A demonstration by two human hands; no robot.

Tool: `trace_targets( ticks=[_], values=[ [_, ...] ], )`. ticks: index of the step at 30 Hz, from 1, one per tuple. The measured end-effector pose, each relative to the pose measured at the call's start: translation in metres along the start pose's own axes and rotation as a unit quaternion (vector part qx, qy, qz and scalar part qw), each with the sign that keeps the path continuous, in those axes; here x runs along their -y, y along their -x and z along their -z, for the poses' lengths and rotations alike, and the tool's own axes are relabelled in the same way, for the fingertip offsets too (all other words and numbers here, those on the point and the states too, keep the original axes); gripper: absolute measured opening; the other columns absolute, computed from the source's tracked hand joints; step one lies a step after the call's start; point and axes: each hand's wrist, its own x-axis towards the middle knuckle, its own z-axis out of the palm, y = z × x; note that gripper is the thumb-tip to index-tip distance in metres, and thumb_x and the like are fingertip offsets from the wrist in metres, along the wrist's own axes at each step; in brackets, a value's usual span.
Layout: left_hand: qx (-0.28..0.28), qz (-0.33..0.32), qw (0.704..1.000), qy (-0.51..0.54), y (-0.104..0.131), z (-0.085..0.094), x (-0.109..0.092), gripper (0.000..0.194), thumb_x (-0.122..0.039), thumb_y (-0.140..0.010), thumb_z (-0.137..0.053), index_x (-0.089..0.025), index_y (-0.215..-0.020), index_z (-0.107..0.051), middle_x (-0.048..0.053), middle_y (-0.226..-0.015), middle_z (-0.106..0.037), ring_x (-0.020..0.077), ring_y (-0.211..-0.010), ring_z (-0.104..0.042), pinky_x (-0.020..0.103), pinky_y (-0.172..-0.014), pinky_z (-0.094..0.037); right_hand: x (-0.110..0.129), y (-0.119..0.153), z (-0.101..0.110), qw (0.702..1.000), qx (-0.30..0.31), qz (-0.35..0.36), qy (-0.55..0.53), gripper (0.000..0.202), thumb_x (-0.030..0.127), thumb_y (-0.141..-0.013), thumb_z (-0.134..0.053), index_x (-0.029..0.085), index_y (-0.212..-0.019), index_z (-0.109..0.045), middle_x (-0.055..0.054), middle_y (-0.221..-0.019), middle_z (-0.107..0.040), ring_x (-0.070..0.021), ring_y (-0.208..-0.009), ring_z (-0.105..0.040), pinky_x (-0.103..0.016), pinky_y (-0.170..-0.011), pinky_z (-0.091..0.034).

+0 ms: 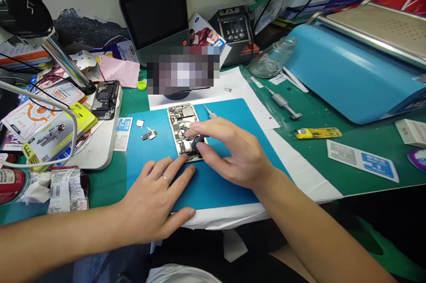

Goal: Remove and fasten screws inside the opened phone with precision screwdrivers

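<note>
An opened phone [182,118] lies on the blue work mat [151,141], its inner boards and parts showing. My left hand [163,194] rests flat with fingers spread, its fingertips at the phone's near edge. Over the phone's right side, my right hand [233,149] is closed, with a small dark piece [197,141] between thumb and fingers; its exact kind is unclear. A thin-tipped screwdriver [211,113] lies beyond that hand, which partly hides it. Two small loose phone parts, a dark bracket-like one [149,134] and a pale one [140,123], sit left of the phone.
At left, another opened phone [105,98] lies on a white stand base [104,152] near boxes [55,134]. A screwdriver [282,103], yellow cutter [317,133] and glass jar [273,58] are at right. A dark-screened display [156,12] and a blurred-out patch stand behind.
</note>
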Motion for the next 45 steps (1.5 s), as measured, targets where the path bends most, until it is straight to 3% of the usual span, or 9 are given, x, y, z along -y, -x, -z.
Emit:
trace_targets(
  ticks=[4, 9, 14, 19, 25, 31, 45],
  values=[
    [-0.002, -0.001, 1.000, 0.000, 0.0005, 0.0001, -0.0005, 0.066, -0.053, -0.101, -0.048, -0.012, -0.153, -0.041, 0.017, -0.163, -0.037, 0.0365, -0.135, -0.044, 0.049, -0.102, -0.037, -0.0008, -0.0001, -0.0009, 1.000, -0.007, 0.006, -0.002, 0.049, 0.004, -0.089, -0.066, 0.019, -0.134, -0.053, -0.010, -0.111, -0.076, -0.0196, -0.094, -0.071, -0.036, -0.083, -0.060],
    [-0.004, 0.000, 1.000, 0.001, 0.0011, 0.0001, -0.0002, 0.066, -0.052, -0.102, -0.048, -0.013, -0.153, -0.040, 0.017, -0.162, -0.039, 0.0366, -0.135, -0.044, 0.050, -0.102, -0.037, 0.0001, -0.0004, -0.0002, 1.000, -0.003, -0.002, -0.006, 0.049, 0.001, -0.090, -0.060, 0.019, -0.136, -0.053, -0.011, -0.116, -0.075, -0.0212, -0.105, -0.071, -0.039, -0.089, -0.059],
    [-0.010, -0.005, 1.000, 0.000, -0.0003, -0.0006, 0.0001, 0.065, -0.053, -0.101, -0.048, -0.012, -0.152, -0.042, 0.017, -0.162, -0.039, 0.0372, -0.133, -0.046, 0.050, -0.100, -0.038, -0.0001, -0.0001, -0.0002, 1.000, -0.012, 0.000, 0.005, 0.049, 0.006, -0.091, -0.064, 0.021, -0.137, -0.053, -0.008, -0.109, -0.076, -0.0194, -0.091, -0.071, -0.036, -0.080, -0.060],
    [-0.009, -0.004, 1.000, 0.000, -0.0006, -0.0004, 0.0000, 0.066, -0.053, -0.101, -0.048, -0.012, -0.153, -0.041, 0.017, -0.161, -0.039, 0.0373, -0.133, -0.045, 0.051, -0.100, -0.038, 0.0009, -0.0001, 0.0007, 1.000, -0.002, -0.012, -0.003, 0.050, 0.003, -0.092, -0.057, 0.023, -0.137, -0.053, -0.008, -0.114, -0.075, -0.0214, -0.101, -0.072, -0.040, -0.088, -0.061],
    [-0.010, -0.004, 1.000, -0.001, 0.0003, -0.0010, -0.0001, 0.066, -0.052, -0.101, -0.048, -0.012, -0.152, -0.041, 0.017, -0.162, -0.039, 0.0366, -0.134, -0.045, 0.051, -0.101, -0.037, -0.0015, -0.0003, -0.0009, 1.000, -0.011, 0.007, 0.000, 0.047, 0.006, -0.090, -0.066, 0.019, -0.134, -0.054, -0.010, -0.109, -0.075, -0.0204, -0.094, -0.071, -0.036, -0.082, -0.060],
    [-0.008, -0.004, 1.000, -0.001, 0.0010, -0.0010, 0.0000, 0.066, -0.054, -0.102, -0.047, -0.013, -0.154, -0.040, 0.016, -0.162, -0.038, 0.0361, -0.135, -0.044, 0.049, -0.102, -0.035, 0.0010, 0.0015, 0.0002, 1.000, 0.002, -0.025, -0.017, 0.049, 0.001, -0.090, -0.058, 0.020, -0.135, -0.053, -0.008, -0.111, -0.075, -0.0190, -0.097, -0.072, -0.035, -0.085, -0.060],
    [-0.010, -0.006, 1.000, 0.000, 0.0005, -0.0013, 0.0003, 0.066, -0.053, -0.102, -0.047, -0.012, -0.153, -0.040, 0.018, -0.162, -0.038, 0.0370, -0.134, -0.044, 0.050, -0.100, -0.037, -0.0013, 0.0029, 0.0021, 0.999, 0.000, -0.034, -0.025, 0.049, 0.006, -0.092, -0.063, 0.023, -0.137, -0.052, -0.007, -0.112, -0.076, -0.0194, -0.097, -0.074, -0.035, -0.085, -0.062]
  ],
)
